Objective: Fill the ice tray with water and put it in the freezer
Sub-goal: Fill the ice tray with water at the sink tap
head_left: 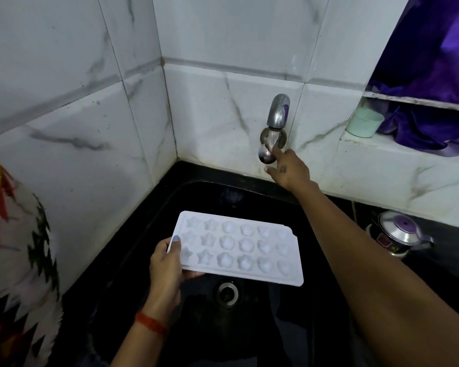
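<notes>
1. Left hand (pixel 167 263): gripping the short left edge of the white ice tray (pixel 239 247), thumb curled on top, fingers below.
2. Ice tray: held roughly level over the black sink (pixel 149 234), in front of and below the tap (pixel 274 128), above the drain (pixel 227 292); no water visible in the star and round cells.
3. Right hand (pixel 289 168): stretched out to the tap, one straight fingertip touching the spout, gripping nothing.
4. To the right of the tap: a green cup (pixel 365 123) on a ledge; lower right, a steel pot (pixel 398 234).
</notes>
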A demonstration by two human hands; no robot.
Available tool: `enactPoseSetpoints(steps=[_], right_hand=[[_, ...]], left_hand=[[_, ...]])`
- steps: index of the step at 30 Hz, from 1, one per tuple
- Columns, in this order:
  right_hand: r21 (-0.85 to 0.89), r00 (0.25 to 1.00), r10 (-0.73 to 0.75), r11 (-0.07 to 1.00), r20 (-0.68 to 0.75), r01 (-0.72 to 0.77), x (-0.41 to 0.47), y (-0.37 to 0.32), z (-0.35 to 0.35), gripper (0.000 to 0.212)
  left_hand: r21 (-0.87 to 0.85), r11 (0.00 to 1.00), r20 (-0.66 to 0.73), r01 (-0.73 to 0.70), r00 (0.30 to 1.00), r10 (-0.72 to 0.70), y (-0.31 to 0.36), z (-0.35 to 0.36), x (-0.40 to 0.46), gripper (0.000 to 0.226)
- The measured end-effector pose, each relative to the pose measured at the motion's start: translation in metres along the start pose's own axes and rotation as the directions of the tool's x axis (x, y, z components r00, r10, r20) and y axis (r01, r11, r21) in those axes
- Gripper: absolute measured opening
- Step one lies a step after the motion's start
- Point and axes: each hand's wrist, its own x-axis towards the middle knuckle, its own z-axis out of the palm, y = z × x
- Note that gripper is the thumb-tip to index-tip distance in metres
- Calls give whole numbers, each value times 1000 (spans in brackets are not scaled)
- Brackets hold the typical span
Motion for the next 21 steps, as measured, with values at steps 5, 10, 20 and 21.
enactPoseSetpoints(steps=[5,10,20,21], right_hand=[[208,940,316,918,130,-337,-67,25,-6,60],[381,808,344,747,478,-544,-137,34,0,48],[587,897,284,682,339,-437,-163,56,2,18],[624,901,288,651,324,-432,-164,57,3,16]], left_hand=[[-2,1000,-4,9,1000,-9,-4,-2,0,21],[-23,1000,3,3,1000,-3,-1,1,-7,19],[10,1000,106,-11,994,10,6,12,-19,20],[6,1000,130,-4,992,3,7,13,-20,21]])
